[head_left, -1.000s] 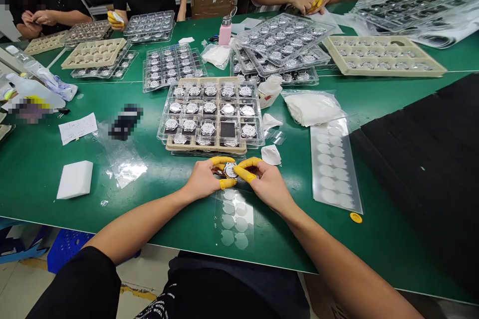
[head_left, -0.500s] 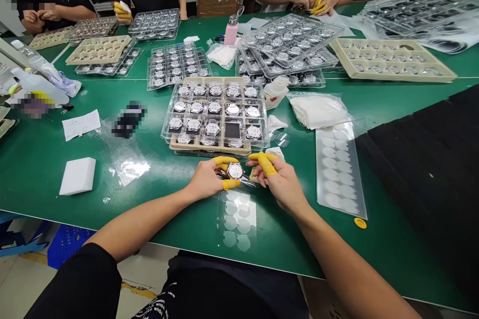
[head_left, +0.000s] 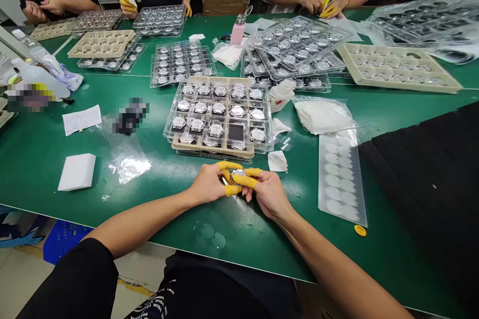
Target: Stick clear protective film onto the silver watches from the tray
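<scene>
Low over the near edge of the bench, my left hand (head_left: 211, 183) is closed around a round silver watch head (head_left: 238, 173), its fingers in yellow finger cots. From the other side my right hand (head_left: 270, 190), also in yellow cots, closes on the same watch, its thumb lying across the face. The fingers hide part of the watch. Below my hands, two faint round films (head_left: 213, 236) lie on the green table. Just beyond is a clear tray (head_left: 169, 132) of watch heads, stacked on a beige tray (head_left: 220, 148); one front pocket shows a dark bottom.
To the right lie a sheet of round stickers (head_left: 341, 179), a pack of white cloths (head_left: 324, 115) and a yellow cot (head_left: 359, 230). A white block (head_left: 77, 172) and clear bags (head_left: 129, 159) are at left. Further trays, a pink bottle (head_left: 238, 31) and co-workers occupy the far side.
My right hand has moved left onto the watch and closed on it. The clear sticker sheet below my hands is no longer visible there. The view has shifted slightly.
</scene>
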`<action>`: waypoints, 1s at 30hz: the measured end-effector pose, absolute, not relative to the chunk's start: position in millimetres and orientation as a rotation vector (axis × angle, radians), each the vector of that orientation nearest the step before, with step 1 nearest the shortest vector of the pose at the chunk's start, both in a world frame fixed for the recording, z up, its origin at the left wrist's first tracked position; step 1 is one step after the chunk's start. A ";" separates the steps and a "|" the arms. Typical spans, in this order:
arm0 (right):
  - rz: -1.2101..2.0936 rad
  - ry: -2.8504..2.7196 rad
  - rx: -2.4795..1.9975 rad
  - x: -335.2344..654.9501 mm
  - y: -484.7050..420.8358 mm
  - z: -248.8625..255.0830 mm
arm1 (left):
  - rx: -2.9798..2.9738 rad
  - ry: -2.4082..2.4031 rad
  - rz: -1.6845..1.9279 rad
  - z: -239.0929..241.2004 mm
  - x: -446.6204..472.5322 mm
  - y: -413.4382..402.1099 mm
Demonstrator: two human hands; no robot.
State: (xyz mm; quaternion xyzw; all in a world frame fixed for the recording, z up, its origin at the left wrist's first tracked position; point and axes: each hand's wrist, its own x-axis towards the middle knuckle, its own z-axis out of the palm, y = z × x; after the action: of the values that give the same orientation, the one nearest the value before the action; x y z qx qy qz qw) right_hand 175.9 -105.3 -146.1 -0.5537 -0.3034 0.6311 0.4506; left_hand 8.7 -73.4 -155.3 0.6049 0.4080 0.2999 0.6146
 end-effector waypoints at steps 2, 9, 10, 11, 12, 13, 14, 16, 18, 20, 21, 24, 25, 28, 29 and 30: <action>1.547 -0.713 -1.374 175.0 -106.0 -145.7 | 1.406 0.938 0.695 -154.1 8.8 -72.8; 1.623 -0.640 -1.352 180.2 -101.1 -136.0 | 1.344 0.908 0.682 -154.8 8.9 -69.1; 1.659 -0.638 -1.334 182.5 -100.4 -135.6 | 1.331 0.903 0.676 -155.5 8.8 -69.0; 1.691 -0.640 -1.314 184.8 -100.3 -135.7 | 1.322 0.901 0.669 -156.0 8.8 -69.0; 1.711 -0.654 -1.300 186.7 -100.9 -136.3 | 1.320 0.903 0.665 -156.3 8.7 -69.1; 1.711 -0.682 -1.297 188.1 -102.0 -136.9 | 1.327 0.909 0.661 -156.2 8.7 -69.1; 1.684 -0.721 -1.311 189.0 -103.6 -137.3 | 1.342 0.917 0.658 -155.8 8.7 -69.2; 1.557 -0.824 -1.370 189.7 -105.9 -136.1 | 1.372 0.927 0.666 -154.7 8.9 -69.2; 1.340 -0.930 -1.412 190.2 -102.8 -130.5 | 1.369 0.926 0.685 -153.5 9.3 -68.9; 1.065 -1.032 -1.406 191.6 -90.1 -121.9 | 1.332 0.926 0.695 -153.1 10.1 -68.6; 0.916 -1.092 -1.403 192.7 -79.8 -117.4 | 1.311 0.922 0.700 -153.2 10.5 -68.4; 0.529 -1.366 -1.528 197.1 -40.9 -107.2 | 1.278 0.908 0.707 -154.6 11.6 -68.3; 0.453 -1.494 -1.623 198.6 -28.7 -104.7 | 1.271 0.907 0.708 -155.1 11.7 -68.4; 0.249 -1.837 -1.853 198.6 -5.7 -95.8 | 1.255 0.903 0.685 -155.3 11.9 -69.0; 0.156 -1.893 -1.879 195.6 -3.2 -91.9 | 1.252 0.903 0.677 -155.0 11.9 -69.3; 0.063 -1.919 -1.885 190.7 -2.6 -87.9 | 1.252 0.903 0.672 -154.7 12.0 -69.5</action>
State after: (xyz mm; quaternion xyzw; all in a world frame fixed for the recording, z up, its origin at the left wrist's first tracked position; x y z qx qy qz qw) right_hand 190.7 -2.6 -87.9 -0.6827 -0.6952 0.0227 0.2237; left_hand 12.0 -69.5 -154.7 0.5546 0.4000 0.2976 0.6662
